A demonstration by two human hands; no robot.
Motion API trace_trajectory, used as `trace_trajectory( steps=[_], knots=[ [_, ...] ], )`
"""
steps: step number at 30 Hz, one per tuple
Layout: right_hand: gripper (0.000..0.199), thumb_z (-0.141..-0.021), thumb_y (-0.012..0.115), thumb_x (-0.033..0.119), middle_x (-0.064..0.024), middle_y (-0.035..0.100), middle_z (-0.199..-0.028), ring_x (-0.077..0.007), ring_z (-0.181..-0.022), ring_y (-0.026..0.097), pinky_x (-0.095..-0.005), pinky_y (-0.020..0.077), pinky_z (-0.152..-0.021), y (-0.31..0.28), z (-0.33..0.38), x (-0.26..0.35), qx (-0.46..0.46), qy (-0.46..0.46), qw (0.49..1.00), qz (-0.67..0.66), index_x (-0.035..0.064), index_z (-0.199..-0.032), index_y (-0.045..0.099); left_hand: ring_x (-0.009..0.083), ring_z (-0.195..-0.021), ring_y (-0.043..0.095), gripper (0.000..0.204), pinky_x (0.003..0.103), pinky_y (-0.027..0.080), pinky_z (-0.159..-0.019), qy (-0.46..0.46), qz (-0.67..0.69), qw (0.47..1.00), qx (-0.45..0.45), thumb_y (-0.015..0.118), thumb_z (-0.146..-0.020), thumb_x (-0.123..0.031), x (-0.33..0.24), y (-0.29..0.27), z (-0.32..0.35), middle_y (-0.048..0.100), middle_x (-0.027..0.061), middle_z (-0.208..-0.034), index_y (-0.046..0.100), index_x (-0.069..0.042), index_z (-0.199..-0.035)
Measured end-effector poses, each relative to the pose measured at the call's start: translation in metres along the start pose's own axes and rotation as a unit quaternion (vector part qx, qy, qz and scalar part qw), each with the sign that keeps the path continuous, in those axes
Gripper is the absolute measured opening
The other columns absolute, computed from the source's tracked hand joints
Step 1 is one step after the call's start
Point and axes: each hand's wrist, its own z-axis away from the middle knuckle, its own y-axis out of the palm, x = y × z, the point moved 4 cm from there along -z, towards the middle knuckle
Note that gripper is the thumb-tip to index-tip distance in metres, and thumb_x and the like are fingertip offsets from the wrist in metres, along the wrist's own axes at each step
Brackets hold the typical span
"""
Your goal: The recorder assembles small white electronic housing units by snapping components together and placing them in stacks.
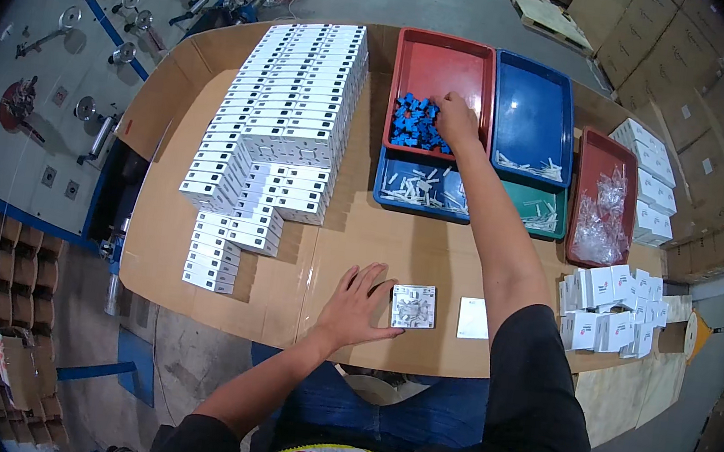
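My left hand [356, 307] lies with spread fingers at the left side of a small open white box [413, 306]. Its thumb and index finger come up to the box's edge; whether they press on it I cannot tell. Clear or whitish small parts fill the box. My right hand [457, 123] reaches into a red tray [444, 57], its fingers curled down over a heap of small blue plastic pieces [416, 123]. The fingertips are partly hidden, so a piece between them cannot be made out. A flat white square [473, 318] rests right of the box, partly behind my right arm.
Stacked white boxes [306, 86] cover the table's left part. A blue tray [532, 103], a lower blue tray [390, 198] and a green tray [557, 199] hold white sticks. Clear bags fill another red tray [592, 154]. More white boxes [606, 321] stand at right.
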Motion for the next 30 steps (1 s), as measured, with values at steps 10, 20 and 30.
trace_trajectory(
  steps=[10,20,30],
  knots=[
    [0.04,-0.082,0.077,0.012,-0.0178,0.071,-0.111,-0.0312,-0.095,0.07,-0.0434,0.0552,-0.082,-0.03,0.025,-0.007,-0.094,0.074,0.939,-0.323,0.0049,-0.119,0.064,0.0319,-0.149,0.031,0.09,0.052,0.017,-0.125,0.007,-0.007,1.0,-0.012,0.062,-0.083,-0.073,0.0,-0.003,0.003,0.039,0.0197,-0.154,0.05,-0.008,-0.144],
    [0.042,-0.088,0.069,-0.007,-0.0065,0.064,-0.107,-0.011,-0.082,0.061,-0.0239,0.0479,-0.069,-0.095,0.188,0.027,0.001,0.181,0.694,-0.696,0.0031,-0.127,0.056,0.0322,-0.149,0.03,0.092,0.052,0.017,-0.125,-0.001,0.017,1.0,0.003,0.063,-0.081,-0.073,0.005,0.009,0.004,0.04,0.0198,-0.154,0.051,-0.008,-0.144],
    [0.032,-0.09,0.067,-0.005,-0.0031,0.063,-0.092,-0.007,-0.073,0.055,-0.0234,0.0448,-0.066,-0.093,0.353,0.076,0.065,0.318,0.651,-0.686,-0.0009,-0.12,0.059,0.0304,-0.148,0.034,0.091,0.051,0.018,-0.125,0.009,0.009,0.999,-0.04,0.064,-0.081,-0.073,0.009,0.007,0.004,0.042,0.0171,-0.153,0.052,-0.008,-0.143]
  ],
)
